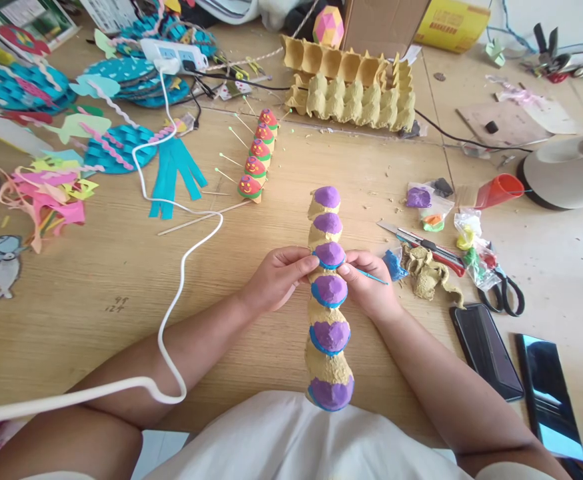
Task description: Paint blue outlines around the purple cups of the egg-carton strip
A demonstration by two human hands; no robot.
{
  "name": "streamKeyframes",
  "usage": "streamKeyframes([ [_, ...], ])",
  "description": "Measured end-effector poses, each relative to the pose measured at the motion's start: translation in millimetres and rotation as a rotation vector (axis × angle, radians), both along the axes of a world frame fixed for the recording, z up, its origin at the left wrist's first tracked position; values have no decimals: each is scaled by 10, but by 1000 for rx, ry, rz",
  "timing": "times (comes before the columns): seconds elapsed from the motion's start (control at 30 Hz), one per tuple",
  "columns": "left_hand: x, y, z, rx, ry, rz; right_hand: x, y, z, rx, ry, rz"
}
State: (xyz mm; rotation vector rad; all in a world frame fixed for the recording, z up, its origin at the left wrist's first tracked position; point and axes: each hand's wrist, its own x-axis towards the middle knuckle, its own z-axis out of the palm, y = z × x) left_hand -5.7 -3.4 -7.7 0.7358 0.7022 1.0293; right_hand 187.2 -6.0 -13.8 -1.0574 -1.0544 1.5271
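A strip of egg carton [327, 368] stretches away from my body, its several bumps capped with purple clay. Blue edging runs under the nearer caps; the two farthest show purple only. My left hand [288, 277] pinches the strip's left side at the third bump from the far end. On the other side, my right hand [371, 283] presses thumb and finger at the same bump. From its fingers a thin blue clay strand [372, 277] trails to the right. A lump of blue clay [395, 265] lies just beyond that hand.
A white cable [184, 267] crosses the table at left. Ahead stand a finished red-and-green carton caterpillar [255, 167] and egg cartons [361, 100]. At right lie a utility knife [426, 247], scissors [508, 297], bagged clay [431, 207] and two phones [488, 350].
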Motion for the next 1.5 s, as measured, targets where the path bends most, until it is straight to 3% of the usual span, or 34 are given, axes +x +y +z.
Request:
streamKeyframes([
  [0.7,9,-25,77,-80,-20,-28,1,1,62,-15,2,-6],
  [1.17,64,-49,145,-84,-2,45,-19,-16,56,21,-21,31],
  [1.5,55,-59,103,-109,-65,35,-15,14,38,66,-25,-1],
])
